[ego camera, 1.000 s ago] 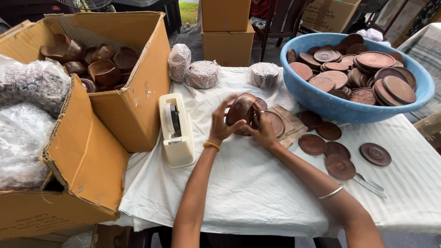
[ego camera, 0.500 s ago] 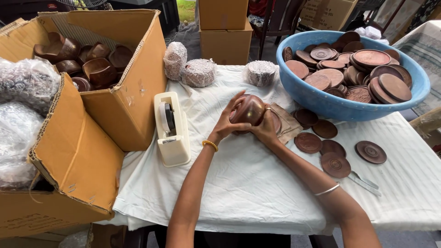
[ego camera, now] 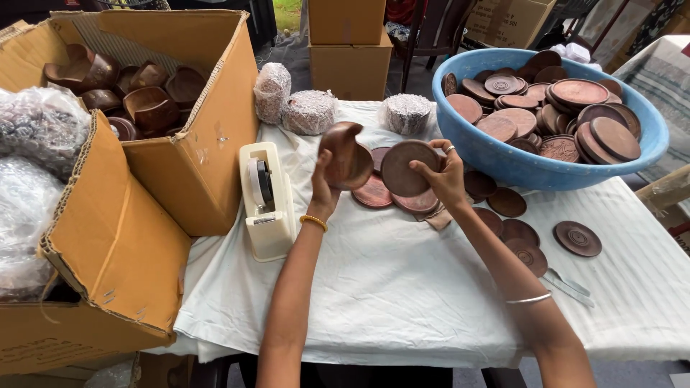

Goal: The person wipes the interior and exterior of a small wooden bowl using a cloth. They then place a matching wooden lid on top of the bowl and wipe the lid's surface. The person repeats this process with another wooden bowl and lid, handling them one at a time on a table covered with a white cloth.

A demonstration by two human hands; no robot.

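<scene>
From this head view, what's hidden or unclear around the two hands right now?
- Inside of the brown wooden bowl: turned away; left hand covers its base.
- Far face of the round brown wooden lid: hidden by the lid; right hand covers its edge.
- Lower layers in the blue plastic tub: buried under lids.

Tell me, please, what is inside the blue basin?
The blue basin holds a heap of round brown wooden lids, some with ringed tops. Whatever lies under the top layer is covered.

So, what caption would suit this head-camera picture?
Left hand holds a wooden bowl, right hand a round wooden lid.
</scene>
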